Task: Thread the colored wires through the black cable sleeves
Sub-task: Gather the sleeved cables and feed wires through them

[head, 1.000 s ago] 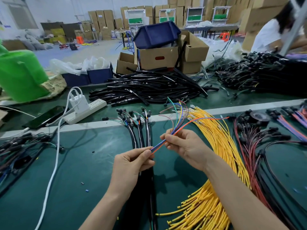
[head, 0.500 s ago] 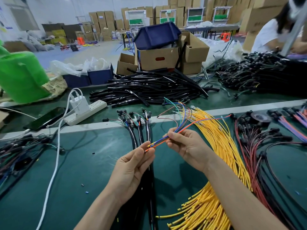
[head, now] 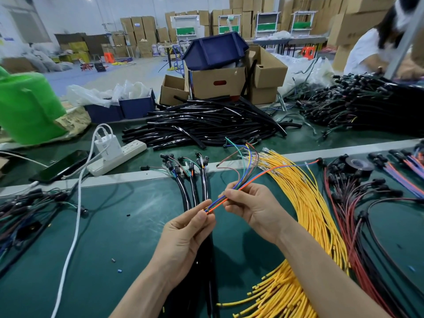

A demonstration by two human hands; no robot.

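Observation:
Over the green mat I hold a small bundle of colored wires (head: 250,176): blue, orange, green, yellow and brown. My left hand (head: 185,235) pinches the bundle's near ends between thumb and fingertips. My right hand (head: 252,207) grips the same bundle a little farther along, and the wires fan out beyond it toward the back. Three finished black sleeves (head: 195,187) with wires sticking out of their far ends lie under my hands. A big heap of empty black sleeves (head: 206,122) lies behind the table's pale strip.
A thick fan of yellow wires (head: 305,216) lies to the right, then red and black harnesses (head: 358,203). A white power strip (head: 119,157), a phone (head: 62,165) and a white cable (head: 75,216) are at the left. Cardboard boxes (head: 220,83) stand behind.
My left hand has slid toward the bundle's near ends and turned a little. My right hand keeps its grip and has shifted only slightly. The wires' free ends stay fanned out.

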